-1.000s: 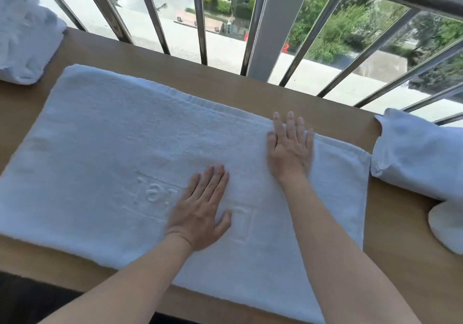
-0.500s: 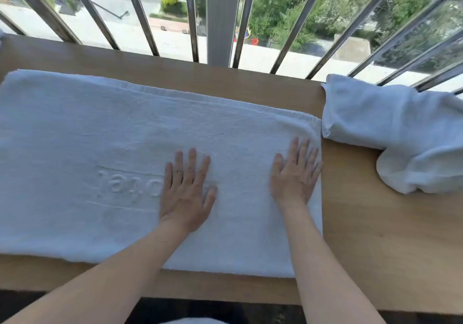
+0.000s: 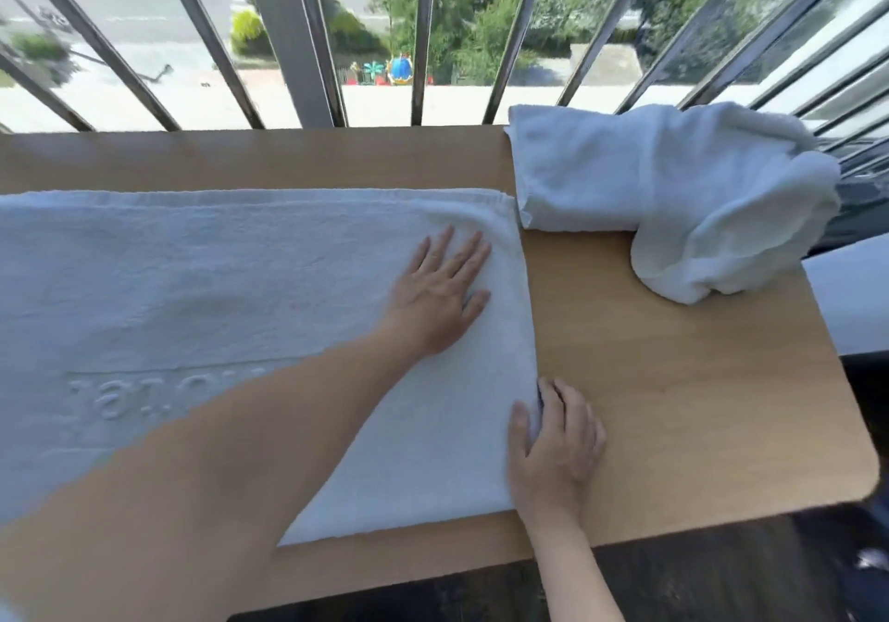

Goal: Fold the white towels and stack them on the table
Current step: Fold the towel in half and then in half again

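Raised white letters are pressed into the spread towel, near its front edge. They stand upside down to the camera. Only "otel" can be made out, and a forearm covers the lettering at the right end.

Flooding in bright and even from twelve o'clock, through the railing bars. Blowing out the pavement beyond to near white, and flattening the weave of the flat towel at nine o'clock. Leaving only faint, soft shadows: a small dark one at the fingers of the right hand at five o'clock, deeper folds in the bunched towel at two o'clock. Falling away to dark at six o'clock below the desk edge. Fanning the bars outward toward ten and two o'clock, wide-angle fashion. Smearing the left forearm at seven o'clock into a soft, unfocused mass, and blurring the greenery outside.
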The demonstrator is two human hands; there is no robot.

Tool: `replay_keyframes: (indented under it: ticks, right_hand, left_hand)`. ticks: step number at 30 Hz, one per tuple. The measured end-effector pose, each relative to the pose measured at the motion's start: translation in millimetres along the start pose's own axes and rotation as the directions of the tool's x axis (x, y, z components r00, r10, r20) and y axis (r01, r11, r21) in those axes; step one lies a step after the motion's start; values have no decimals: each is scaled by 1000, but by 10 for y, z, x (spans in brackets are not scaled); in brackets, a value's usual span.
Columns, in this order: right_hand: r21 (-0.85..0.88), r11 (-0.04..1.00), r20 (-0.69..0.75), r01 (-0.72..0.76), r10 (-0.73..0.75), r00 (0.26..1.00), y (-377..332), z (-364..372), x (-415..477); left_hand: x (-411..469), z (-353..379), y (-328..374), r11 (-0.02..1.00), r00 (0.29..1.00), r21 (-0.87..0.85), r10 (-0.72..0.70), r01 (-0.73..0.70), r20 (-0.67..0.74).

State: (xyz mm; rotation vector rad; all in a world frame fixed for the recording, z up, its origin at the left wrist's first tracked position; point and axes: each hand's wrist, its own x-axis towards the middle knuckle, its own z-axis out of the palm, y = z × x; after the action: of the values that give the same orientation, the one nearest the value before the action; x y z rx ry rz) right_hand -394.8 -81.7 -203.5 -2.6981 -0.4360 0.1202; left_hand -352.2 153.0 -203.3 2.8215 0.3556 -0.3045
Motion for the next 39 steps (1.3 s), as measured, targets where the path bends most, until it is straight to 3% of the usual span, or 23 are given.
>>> replay_keyframes:
  ticks: [5,10,16,20,28,35,39]
  right_hand:
    - [46,995,-94,-86,90,992,173,-18,-238]
    - [83,997,-61,-1,6,998,170,-4,-208]
    - [218,974,1,57,-59,998,60,-82,-157]
    - [359,932,116,57,-105,988,-107,-120,-129]
    - [506,810,58,297,-375,925,-605,-174,-100]
    - [592,745,163,307,-484,860,-1010,-140,-126]
    - [612,738,226,285,-509,831,-1125,-98,-166]
  left_hand:
    - [504,-158,87,1000,1000,-7,-5,5,3]
    - [795,-277,154,997,999,-62,-42,41,-7]
    - [656,-247,362,965,923,-205,-224,165,-312]
    - [662,-311,441,901,920,-357,-335,248,-205]
    - [797,-541,432,734,890,-544,-454,407,53]
    - [687,-689,62,544,862,-754,-504,369,58]
    - [556,-830,-179,519,856,-778,-514,355,48]
